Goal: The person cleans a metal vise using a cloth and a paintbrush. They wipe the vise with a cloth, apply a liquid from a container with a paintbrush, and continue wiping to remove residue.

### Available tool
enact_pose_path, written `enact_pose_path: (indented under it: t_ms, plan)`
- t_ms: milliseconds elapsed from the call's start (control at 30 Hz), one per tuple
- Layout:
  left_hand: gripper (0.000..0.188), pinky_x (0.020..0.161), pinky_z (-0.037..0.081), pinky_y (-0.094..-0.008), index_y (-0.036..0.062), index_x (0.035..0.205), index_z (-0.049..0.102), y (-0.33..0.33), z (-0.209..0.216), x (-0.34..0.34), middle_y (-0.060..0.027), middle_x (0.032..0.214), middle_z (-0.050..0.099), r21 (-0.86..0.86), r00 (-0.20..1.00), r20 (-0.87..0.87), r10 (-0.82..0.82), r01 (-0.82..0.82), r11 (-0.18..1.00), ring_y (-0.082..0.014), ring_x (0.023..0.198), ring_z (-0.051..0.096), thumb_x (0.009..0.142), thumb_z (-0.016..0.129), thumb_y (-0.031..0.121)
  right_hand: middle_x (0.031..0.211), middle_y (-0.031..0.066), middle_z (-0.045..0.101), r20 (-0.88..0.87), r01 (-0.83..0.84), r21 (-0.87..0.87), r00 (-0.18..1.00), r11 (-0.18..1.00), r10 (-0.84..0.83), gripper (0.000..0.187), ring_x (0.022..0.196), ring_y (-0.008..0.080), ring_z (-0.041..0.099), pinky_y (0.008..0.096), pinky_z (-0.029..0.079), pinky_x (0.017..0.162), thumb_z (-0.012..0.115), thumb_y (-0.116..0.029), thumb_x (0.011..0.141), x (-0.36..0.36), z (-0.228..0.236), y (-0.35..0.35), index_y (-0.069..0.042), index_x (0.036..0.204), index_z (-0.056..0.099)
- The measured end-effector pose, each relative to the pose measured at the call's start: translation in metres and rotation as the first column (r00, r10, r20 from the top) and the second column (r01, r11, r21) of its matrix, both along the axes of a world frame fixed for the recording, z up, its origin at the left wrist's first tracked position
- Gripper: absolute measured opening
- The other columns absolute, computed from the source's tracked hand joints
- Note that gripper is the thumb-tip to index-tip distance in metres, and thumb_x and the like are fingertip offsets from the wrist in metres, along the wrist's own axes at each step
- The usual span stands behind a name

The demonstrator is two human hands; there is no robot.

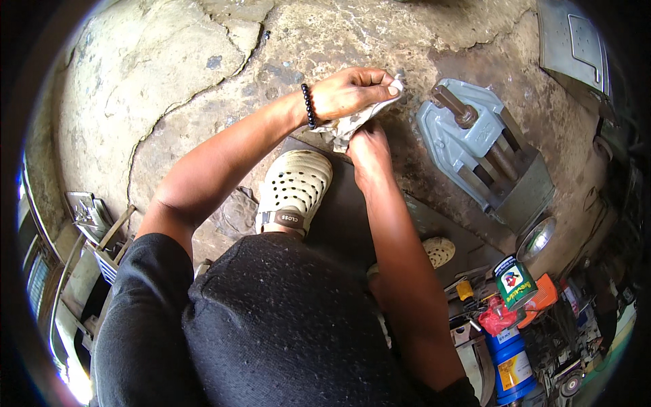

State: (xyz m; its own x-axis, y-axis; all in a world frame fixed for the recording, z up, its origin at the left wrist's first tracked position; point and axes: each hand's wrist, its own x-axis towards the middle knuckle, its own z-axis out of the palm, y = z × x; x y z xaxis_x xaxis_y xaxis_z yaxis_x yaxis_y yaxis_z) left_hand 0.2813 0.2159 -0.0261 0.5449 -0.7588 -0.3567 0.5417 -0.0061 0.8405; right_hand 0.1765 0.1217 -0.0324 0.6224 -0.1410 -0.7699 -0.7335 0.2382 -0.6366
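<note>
Floor's (169, 54) pretty rough, stained concrete, with a long crack (221, 85) wandering from 11 o'clock round to 9. Super bright light (79, 385) blows out the edge at 8, and a grey metal panel (566, 41) sits at 2.

2 hands (349, 93) (369, 149) gripping cloth (348, 129), grey vise (468, 148) nearby

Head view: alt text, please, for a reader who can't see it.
A person's left hand grips a crumpled pale cloth over a stained, cracked floor, with the right hand partly hidden by the cloth. A pale, holed clog shows below; a grey metal vise is to the right, and a green can and blue container sit among clutter at lower right.
</note>
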Motion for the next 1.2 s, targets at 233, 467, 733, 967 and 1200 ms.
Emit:
enact_pose_path:
  t_ms: [233, 467, 733, 967, 1200]
  plan:
    - [0.035, 0.082, 0.048, -0.0273, 0.0049, 0.108, 0.065, -0.009, 0.001, 0.005, -0.0019, 0.092, 0.067, 0.272, 0.931, 0.334, -0.147, 0.054, 0.961, -0.0094, 0.088, 0.058, 0.088, 0.074, 0.032, 0.111, 0.004, 0.059, -0.073, 0.098, 0.015, 0.993, 0.995, -0.097, 0.039, 0.093, 0.013, 0.058, 0.0326, 0.046, 0.075, 0.05, -0.032, 0.098, 0.006, 0.003, 0.002, -0.009, 0.13, 0.048]
    - [0.033, 0.087, 0.054, -0.0424, 0.0028, 0.112, 0.067, -0.027, -0.01, 0.001, -0.02, 0.107, 0.068, 0.252, 0.519, 0.821, -0.238, 0.044, 0.967, -0.0386, 0.097, 0.065, 0.081, 0.067, 0.013, 0.102, 0.0042, 0.065, -0.192, 0.302, 0.197, 0.945, 0.933, -0.266, 0.027, 0.093, 0.0184, 0.064, 0.0353, 0.05, 0.079, 0.049, -0.027, 0.1, -0.009, 0.008, 0.005, -0.008, 0.119, 0.052]
    - [0.017, 0.072, 0.056, -0.0416, 0.009, 0.099, 0.067, -0.061, -0.036, 0.013, -0.0099, 0.092, 0.061, 0.363, 0.106, 0.924, -0.366, 0.048, 0.931, -0.0294, 0.085, 0.067, 0.086, 0.06, 0.018, 0.098, 0.0086, 0.067, -0.118, 0.234, 0.216, 0.97, 0.948, -0.213, 0.027, 0.089, 0.0193, 0.066, 0.0332, 0.051, 0.079, 0.055, -0.028, 0.098, -0.014, 0.014, 0.007, -0.006, 0.113, 0.058]
    - [0.021, 0.076, 0.055, -0.0404, 0.0116, 0.104, 0.068, -0.078, -0.033, 0.013, -0.0115, 0.096, 0.06, 0.477, 0.087, 0.873, -0.479, 0.047, 0.878, -0.0286, 0.091, 0.066, 0.086, 0.061, 0.02, 0.098, 0.009, 0.067, -0.114, 0.163, 0.177, 0.983, 0.971, -0.144, 0.032, 0.087, 0.0172, 0.065, 0.0319, 0.05, 0.08, 0.056, -0.032, 0.099, -0.023, 0.015, 0.005, -0.004, 0.115, 0.057]
    - [0.034, 0.082, 0.054, -0.0399, 0.0166, 0.119, 0.066, -0.086, -0.035, 0.015, -0.0124, 0.095, 0.061, 0.453, -0.003, 0.892, -0.453, 0.038, 0.891, -0.0293, 0.098, 0.063, 0.086, 0.062, 0.022, 0.098, 0.0093, 0.068, -0.106, 0.092, 0.128, 0.991, 0.987, -0.079, 0.035, 0.086, 0.0151, 0.064, 0.0296, 0.048, 0.078, 0.053, -0.03, 0.1, -0.044, 0.022, -0.001, -0.002, 0.121, 0.055]
